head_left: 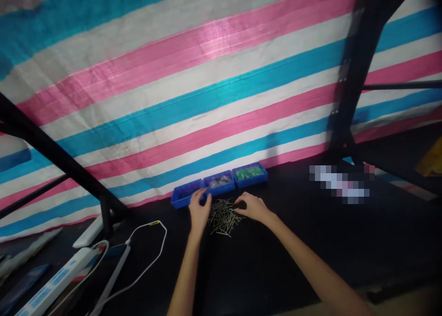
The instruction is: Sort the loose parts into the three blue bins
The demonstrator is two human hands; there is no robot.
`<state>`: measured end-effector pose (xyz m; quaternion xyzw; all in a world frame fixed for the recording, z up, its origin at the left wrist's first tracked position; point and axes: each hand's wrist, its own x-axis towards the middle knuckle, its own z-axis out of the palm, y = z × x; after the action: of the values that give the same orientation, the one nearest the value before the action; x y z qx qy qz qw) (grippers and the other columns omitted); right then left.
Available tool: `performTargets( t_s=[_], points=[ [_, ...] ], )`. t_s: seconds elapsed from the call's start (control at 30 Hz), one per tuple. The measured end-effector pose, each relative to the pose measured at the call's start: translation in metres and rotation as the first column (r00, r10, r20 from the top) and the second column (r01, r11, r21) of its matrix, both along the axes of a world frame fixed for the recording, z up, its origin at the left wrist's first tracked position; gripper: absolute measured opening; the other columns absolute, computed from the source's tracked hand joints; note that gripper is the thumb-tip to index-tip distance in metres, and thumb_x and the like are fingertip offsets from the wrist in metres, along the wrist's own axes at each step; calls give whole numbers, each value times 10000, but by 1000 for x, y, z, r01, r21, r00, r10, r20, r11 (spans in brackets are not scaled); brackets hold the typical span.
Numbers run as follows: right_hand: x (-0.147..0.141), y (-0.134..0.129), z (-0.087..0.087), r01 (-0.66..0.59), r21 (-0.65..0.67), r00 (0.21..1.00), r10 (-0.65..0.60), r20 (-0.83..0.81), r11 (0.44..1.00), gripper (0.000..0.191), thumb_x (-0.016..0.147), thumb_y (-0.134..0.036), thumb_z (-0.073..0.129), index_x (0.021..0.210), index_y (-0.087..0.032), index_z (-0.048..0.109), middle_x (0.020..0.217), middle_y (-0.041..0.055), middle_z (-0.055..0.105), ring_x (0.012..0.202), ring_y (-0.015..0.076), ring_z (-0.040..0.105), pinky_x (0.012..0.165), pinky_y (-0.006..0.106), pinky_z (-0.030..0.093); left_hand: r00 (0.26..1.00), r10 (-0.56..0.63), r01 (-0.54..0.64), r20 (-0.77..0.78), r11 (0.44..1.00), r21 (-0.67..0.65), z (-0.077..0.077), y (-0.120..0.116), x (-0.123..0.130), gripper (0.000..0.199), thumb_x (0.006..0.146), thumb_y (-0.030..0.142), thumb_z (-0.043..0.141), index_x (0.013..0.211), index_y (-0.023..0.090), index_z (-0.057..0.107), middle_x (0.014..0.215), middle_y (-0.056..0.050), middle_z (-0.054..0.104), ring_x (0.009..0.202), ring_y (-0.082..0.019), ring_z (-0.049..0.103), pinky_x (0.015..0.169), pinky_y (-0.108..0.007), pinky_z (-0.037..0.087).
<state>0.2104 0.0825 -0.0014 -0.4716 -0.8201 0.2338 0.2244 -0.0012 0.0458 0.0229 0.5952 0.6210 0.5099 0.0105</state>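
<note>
A loose pile of thin, straight metal-looking pieces (225,218), silver and yellowish, lies on the black table between my hands. Their exact kind is too small to make out. My left hand (199,211) is at the pile's left edge, just before the left blue bin (177,200); its thumb and fingers are curved and apart. On the right edge of the pile, my right hand (254,207) reaches in with thumb and fingertips apart. I see nothing held in either hand.
Beyond the pile, a middle blue bin (233,185) holds clear or silvery bits, and a right blue bin (264,177) holds green pieces. A white power strip (57,279) and white cable (165,237) lie at left. Black frame legs (348,95) stand before a striped sheet (207,95).
</note>
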Motion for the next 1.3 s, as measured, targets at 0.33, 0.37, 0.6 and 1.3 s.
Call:
performTargets(
  t_s=[0.33,0.37,0.6,1.3],
  points=[
    [3,2,-1,-101,-52,989,106,100,994,672,549,-481,726,1160,-293,519,1142,55,477,902,223,571,765,319,400,896,-293,104,-333,869,-484,-62,-22,30,543,817,493,419,1298,242,393,1417,-89,291,1321,-301,155,1025,-489,181],
    [1,1,-2,-96,-40,990,100,96,995,599,592,-464,706,1141,-297,533,1125,49,494,900,216,574,761,314,398,891,-295,106,-344,873,-476,-63,-20,31,538,828,484,403,1305,236,383,1419,-92,288,1323,-297,151,1027,-486,183],
    [-8,-1,-5,-111,29,990,108,88,993,209,766,-313,585,971,-287,615,937,-5,631,870,169,588,674,246,377,886,-277,121,-372,913,-391,-67,-15,34,478,862,425,372,1283,202,408,1394,-112,330,1311,-260,214,1036,-470,194],
    [-11,0,1,23,-41,959,-33,-281,999,232,723,-442,588,781,-247,699,800,-9,693,624,121,593,514,203,353,942,-229,169,-245,955,-245,-45,-24,42,227,824,309,481,974,245,639,1096,-47,603,1059,-212,519,916,-415,357]
  ],
)
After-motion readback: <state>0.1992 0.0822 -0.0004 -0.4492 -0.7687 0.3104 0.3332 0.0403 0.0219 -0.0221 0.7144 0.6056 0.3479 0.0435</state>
